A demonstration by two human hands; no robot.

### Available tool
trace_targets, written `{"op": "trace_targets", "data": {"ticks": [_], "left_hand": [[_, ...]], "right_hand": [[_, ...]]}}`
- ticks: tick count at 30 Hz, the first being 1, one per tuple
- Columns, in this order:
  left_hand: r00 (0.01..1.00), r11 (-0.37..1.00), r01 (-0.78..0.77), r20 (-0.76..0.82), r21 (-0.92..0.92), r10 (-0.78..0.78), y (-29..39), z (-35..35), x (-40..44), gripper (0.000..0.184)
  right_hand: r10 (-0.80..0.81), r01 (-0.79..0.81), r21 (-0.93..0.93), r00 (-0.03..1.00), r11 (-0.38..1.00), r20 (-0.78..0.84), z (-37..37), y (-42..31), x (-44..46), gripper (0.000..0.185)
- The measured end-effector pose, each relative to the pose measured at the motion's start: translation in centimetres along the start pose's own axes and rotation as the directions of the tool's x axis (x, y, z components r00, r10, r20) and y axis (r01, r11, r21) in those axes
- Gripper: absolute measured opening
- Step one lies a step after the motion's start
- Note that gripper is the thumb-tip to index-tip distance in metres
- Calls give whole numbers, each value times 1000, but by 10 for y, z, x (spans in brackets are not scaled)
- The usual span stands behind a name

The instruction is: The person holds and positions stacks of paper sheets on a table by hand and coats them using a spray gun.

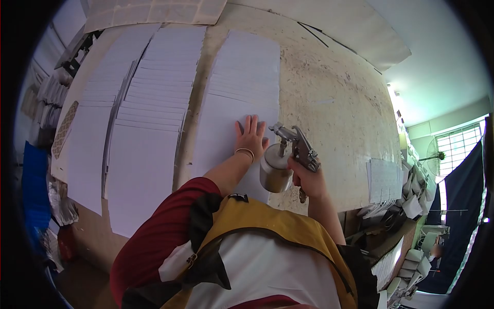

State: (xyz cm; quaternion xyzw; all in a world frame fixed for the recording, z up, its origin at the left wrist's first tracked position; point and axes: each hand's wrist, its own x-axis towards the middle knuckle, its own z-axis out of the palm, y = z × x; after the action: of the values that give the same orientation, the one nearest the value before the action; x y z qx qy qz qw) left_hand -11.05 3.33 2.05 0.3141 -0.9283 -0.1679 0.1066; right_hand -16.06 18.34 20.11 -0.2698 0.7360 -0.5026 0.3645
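My left hand [251,140] lies flat with fingers spread on a stack of white sheets [226,116] laid in overlapping rows on the table. In my right hand [309,180] is a metal spray gun [297,144], gripped by its handle. A round metal cup [275,170] hangs under the gun, just right of my left hand. The gun's nozzle end points left, over the right edge of the sheets. Whether the trigger is pressed I cannot tell.
Two more rows of overlapping white sheets [149,118] lie to the left on the pale, stained table [334,118]. Thin dark strips [313,34] rest at the far side. A small paper pile [385,180] sits at the right edge. A fan [436,155] stands beyond.
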Motion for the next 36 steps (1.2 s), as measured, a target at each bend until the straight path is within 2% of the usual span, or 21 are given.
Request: {"op": "trace_targets", "data": {"ticks": [5,9,12,17,21,25,28,33,36], "left_hand": [[999,1000,-1,-40,7,1,1,1,-1,59],[999,1000,-3,-46,-6,3,2,-2,-2,57],[999,1000,5,47,20,-6,2,-7,0,54],[999,1000,9,34,-2,-9,1,-3,0,51],[1000,1000,-5,-14,9,5,0,-2,-1,54],[999,998,-15,45,53,13,-2,0,0,62],[999,997,-19,43,70,16,-2,-1,0,67],[998,998,-11,64,55,7,1,-8,-1,64],[996,1000,24,80,6,-25,3,-9,-1,61]], "right_hand": [[-11,17,62,996,998,-85,-5,10,5,8],[0,1,34,1000,999,-22,-7,6,-2,9],[12,-11,-10,999,1000,44,-4,5,-1,15],[1,-2,22,1000,1000,20,0,3,7,9],[-26,24,-42,999,999,-48,2,2,12,17],[-21,21,-27,1000,999,2,6,-5,12,17],[-38,41,45,998,998,-52,10,-9,14,17],[-38,39,22,999,999,-33,2,6,18,10],[-91,94,34,991,995,-95,1,7,17,10]]}}
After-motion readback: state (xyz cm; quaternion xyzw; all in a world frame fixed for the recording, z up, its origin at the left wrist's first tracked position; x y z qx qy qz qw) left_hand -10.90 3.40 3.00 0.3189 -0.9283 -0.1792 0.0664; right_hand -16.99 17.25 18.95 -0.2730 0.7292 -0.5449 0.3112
